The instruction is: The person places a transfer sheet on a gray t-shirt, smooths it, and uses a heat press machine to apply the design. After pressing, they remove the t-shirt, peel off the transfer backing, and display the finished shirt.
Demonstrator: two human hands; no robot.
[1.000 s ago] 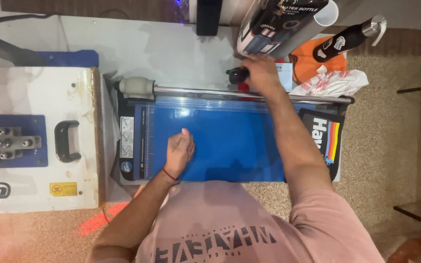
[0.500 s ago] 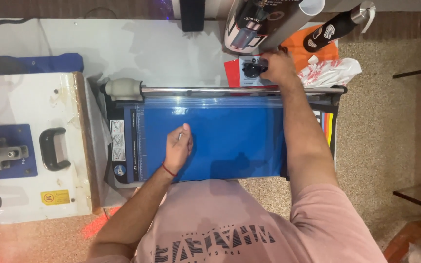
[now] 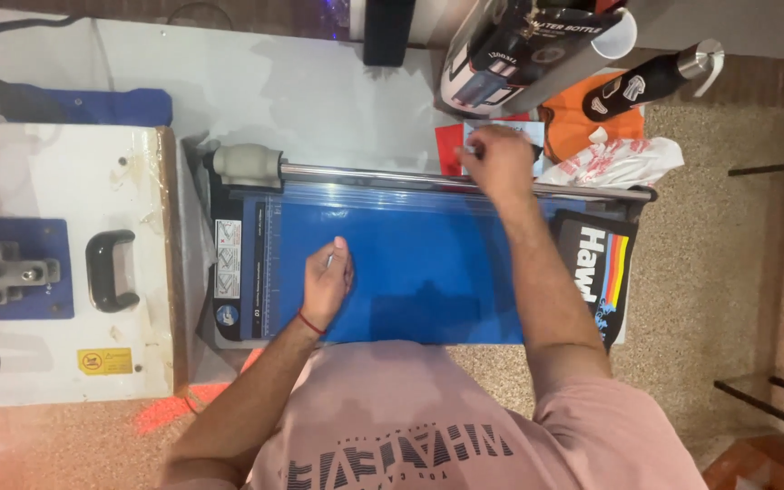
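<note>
The paper cutter [image 3: 410, 263] lies flat in front of the person, its blue bed taking up the middle of the view and its metal rail [image 3: 392, 174] running along the far edge. The right hand [image 3: 501, 163] is closed over the sliding cutter head on that rail, toward the right end; the head itself is hidden under the fingers, so the grip is a judgement. The left hand [image 3: 327, 283] rests on the blue bed, fingers loosely curled, pressing down on it and holding nothing that can be made out. Whether a sheet lies on the bed cannot be told, as the surface looks evenly blue. Judging by where the head sits, a pass along the rail is at one end, with the rest of the rail free to the left.

The cutter sits on a speckled floor [image 3: 700, 299]. To the left stands a white heat press [image 3: 56, 263] with a black handle [image 3: 112, 270]. Beyond the rail lie an orange bag [image 3: 573, 122], a crumpled plastic bag [image 3: 614, 163] and a dark bottle [image 3: 655, 77]
</note>
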